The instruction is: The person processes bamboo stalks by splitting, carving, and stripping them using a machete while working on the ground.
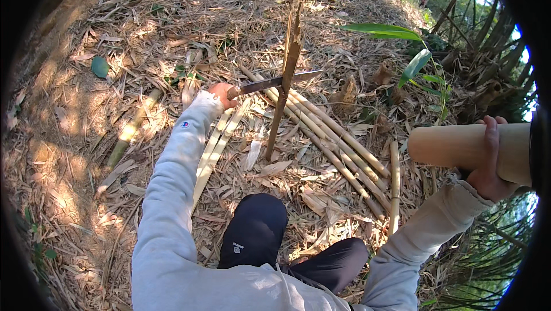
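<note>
My left hand (222, 95) is closed round the wooden handle of a long knife (257, 86). The blade points right and crosses an upright brown stake (276, 117) that is split at the top; whether it sits in the split or behind the stake I cannot tell. At the right, raised, my right hand (489, 167) grips a thick, pale wooden cylinder (442, 143), whose far right end runs out of view. Beyond the stake lie several bamboo poles (344, 138), side by side on the ground. Pale split strips (213, 147) lie under my left forearm.
Dry leaves and bamboo litter cover the ground. A short bamboo piece (135, 127) lies at the left, and another pole (394, 187) at the right. Cut stumps (346, 95) and a green-leaved shoot (414, 67) stand at the far right. My knees (252, 230) are at the front.
</note>
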### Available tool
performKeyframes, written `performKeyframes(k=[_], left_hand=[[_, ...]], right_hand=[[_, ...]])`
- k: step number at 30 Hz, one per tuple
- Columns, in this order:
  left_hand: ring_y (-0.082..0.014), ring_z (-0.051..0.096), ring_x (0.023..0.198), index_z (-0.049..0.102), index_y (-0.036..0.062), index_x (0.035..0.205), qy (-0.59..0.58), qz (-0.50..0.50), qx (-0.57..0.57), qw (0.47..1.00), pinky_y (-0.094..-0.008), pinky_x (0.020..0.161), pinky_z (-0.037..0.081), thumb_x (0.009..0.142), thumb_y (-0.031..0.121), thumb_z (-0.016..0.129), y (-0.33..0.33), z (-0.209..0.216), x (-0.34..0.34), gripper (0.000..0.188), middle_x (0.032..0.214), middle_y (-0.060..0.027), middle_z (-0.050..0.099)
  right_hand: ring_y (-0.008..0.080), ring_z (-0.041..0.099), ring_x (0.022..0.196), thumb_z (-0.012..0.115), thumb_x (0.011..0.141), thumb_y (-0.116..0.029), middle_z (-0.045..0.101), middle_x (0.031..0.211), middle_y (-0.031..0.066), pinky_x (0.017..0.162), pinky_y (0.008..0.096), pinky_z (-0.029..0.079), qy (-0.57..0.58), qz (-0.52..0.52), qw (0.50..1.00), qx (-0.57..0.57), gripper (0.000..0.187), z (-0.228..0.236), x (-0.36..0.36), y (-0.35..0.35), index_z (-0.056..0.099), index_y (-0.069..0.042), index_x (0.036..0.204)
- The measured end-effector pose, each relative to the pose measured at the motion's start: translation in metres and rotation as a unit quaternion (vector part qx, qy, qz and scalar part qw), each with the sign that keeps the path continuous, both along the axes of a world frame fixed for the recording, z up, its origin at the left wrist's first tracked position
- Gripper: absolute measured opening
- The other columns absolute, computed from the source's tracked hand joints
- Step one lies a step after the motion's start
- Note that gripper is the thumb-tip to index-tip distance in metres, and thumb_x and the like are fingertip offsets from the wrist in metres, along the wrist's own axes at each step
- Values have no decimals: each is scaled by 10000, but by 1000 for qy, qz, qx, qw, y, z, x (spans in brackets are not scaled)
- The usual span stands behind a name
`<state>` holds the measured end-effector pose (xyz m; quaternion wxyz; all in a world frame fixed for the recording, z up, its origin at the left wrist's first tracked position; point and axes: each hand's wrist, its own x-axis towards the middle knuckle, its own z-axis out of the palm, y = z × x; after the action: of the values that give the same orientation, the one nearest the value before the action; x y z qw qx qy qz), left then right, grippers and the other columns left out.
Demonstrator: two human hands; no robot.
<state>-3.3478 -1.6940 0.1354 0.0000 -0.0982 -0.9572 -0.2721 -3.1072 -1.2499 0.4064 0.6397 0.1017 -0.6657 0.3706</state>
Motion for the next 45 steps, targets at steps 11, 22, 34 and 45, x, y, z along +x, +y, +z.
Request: performKeyframes(k=[11, 22, 34, 45], left_hand=[[-340, 669, 930, 688, 144, 950, 67, -7, -157, 985, -446, 821, 523, 843, 215, 639, 64, 84, 39, 137, 929, -142, 704], [-336, 658, 938, 658, 143, 989, 23, 36, -107, 993, -436, 840, 512, 829, 149, 643, 58, 32, 19, 160, 965, -144, 691], [-368, 643, 986, 664, 122, 1019, 2, 67, -93, 993, -446, 882, 512, 810, 166, 686, 77, 11, 2, 214, 1002, -166, 686], [-345, 653, 988, 679, 139, 1066, -8, 106, -73, 992, -430, 879, 516, 799, 179, 736, 81, 36, 21, 276, 1018, -146, 690]], right_hand=[[308, 581, 1156, 880, 514, -206, 608, 1224, 164, 1014, 372, 454, -652, 123, 736, 135, 942, -218, -32, 5, 472, -50, 1348], [237, 657, 910, 832, 649, -36, 650, 1015, 131, 825, 341, 539, -347, 79, 935, 4, 786, -56, 50, 13, 432, 10, 1324], [245, 646, 965, 855, 505, -129, 644, 1072, 131, 885, 352, 514, -434, 116, 893, 8, 831, -216, -33, -21, 513, -20, 1255], [224, 616, 1005, 847, 550, -123, 633, 1126, 122, 897, 341, 501, -531, 143, 835, 25, 914, -155, -3, -4, 450, 0, 1364]])
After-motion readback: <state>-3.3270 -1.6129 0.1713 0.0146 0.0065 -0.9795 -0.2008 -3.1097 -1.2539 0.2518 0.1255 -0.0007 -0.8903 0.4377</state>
